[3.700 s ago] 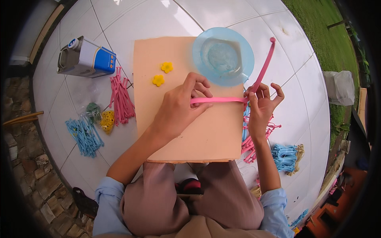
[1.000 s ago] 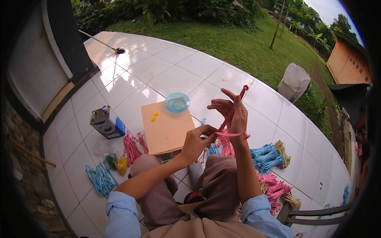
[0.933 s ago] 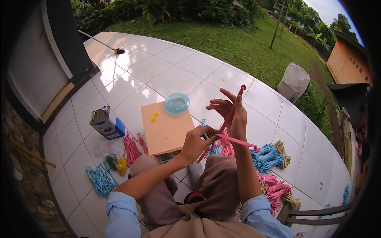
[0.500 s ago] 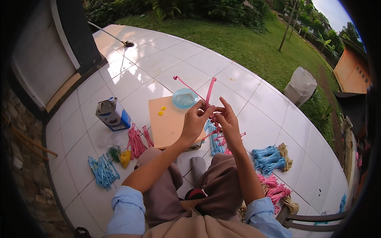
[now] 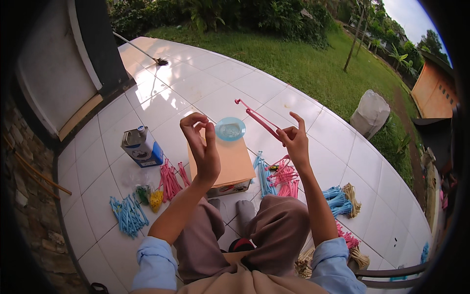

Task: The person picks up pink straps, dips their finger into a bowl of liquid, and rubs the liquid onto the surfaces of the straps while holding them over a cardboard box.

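My right hand (image 5: 295, 143) pinches a pair of thin pink strips (image 5: 261, 122) between thumb and fingers, index finger raised. The strips slant up to the left, the longer one ending in a small knob. Lifted over the left part of a tan board (image 5: 229, 164), my left hand (image 5: 203, 152) has its fingers curled toward the thumb in a pinch; anything between the tips is too small to make out. A round light-blue dish (image 5: 230, 129) sits at the board's far edge. Below my right hand lie pink strips (image 5: 288, 183) beside blue strips (image 5: 264, 176).
On the left stand a blue-and-silver metal can (image 5: 142, 147), pink strips (image 5: 170, 180), bags of green and yellow bits (image 5: 155, 200), and blue strips (image 5: 128, 215). Tied blue bundles (image 5: 336, 202) and pink bundles (image 5: 346, 237) lie right. A broom (image 5: 160, 61) rests on the far tiles.
My hands have moved apart: the left went left and up, leaving the pink strips in the right. The strips now tilt leftward, and the yellow pieces on the board are hidden.
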`<state>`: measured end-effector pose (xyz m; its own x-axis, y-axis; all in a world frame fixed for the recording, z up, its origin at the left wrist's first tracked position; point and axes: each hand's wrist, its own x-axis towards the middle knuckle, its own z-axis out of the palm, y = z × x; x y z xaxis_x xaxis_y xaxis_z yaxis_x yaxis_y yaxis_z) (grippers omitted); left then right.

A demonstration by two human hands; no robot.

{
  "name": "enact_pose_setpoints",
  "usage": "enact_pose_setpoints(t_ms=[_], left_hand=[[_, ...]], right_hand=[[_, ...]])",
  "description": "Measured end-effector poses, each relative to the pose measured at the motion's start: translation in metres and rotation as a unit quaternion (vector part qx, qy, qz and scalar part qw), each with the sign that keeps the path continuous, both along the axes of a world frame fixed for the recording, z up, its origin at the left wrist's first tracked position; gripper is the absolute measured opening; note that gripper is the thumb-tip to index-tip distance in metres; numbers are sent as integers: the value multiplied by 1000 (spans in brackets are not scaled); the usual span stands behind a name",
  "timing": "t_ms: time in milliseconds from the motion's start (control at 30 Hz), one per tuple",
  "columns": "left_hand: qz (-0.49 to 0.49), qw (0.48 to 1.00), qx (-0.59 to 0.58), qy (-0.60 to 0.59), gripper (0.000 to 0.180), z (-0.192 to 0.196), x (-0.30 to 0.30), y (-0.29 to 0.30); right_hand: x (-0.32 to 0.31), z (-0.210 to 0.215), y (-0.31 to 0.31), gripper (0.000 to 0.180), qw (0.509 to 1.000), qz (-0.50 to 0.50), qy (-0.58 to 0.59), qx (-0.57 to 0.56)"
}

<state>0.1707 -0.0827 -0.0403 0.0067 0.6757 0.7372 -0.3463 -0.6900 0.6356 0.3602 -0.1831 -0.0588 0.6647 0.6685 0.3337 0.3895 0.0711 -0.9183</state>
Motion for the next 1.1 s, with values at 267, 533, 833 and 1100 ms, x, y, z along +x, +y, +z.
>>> enact_pose_setpoints(t_ms=[267,533,833,1100], left_hand=[[107,807,398,423,26,-11,22,36],[-138,786,183,574,14,-70,30,89],[-292,783,-135,532,9,-139,42,127],[-137,853,86,496,25,-164,45,128]], right_hand=[[22,20,24,57,977,156,-83,-121],[49,0,66,75,869,363,-154,-299],[98,-100,111,74,854,449,78,-251],[111,-103,127,66,853,441,116,-253]])
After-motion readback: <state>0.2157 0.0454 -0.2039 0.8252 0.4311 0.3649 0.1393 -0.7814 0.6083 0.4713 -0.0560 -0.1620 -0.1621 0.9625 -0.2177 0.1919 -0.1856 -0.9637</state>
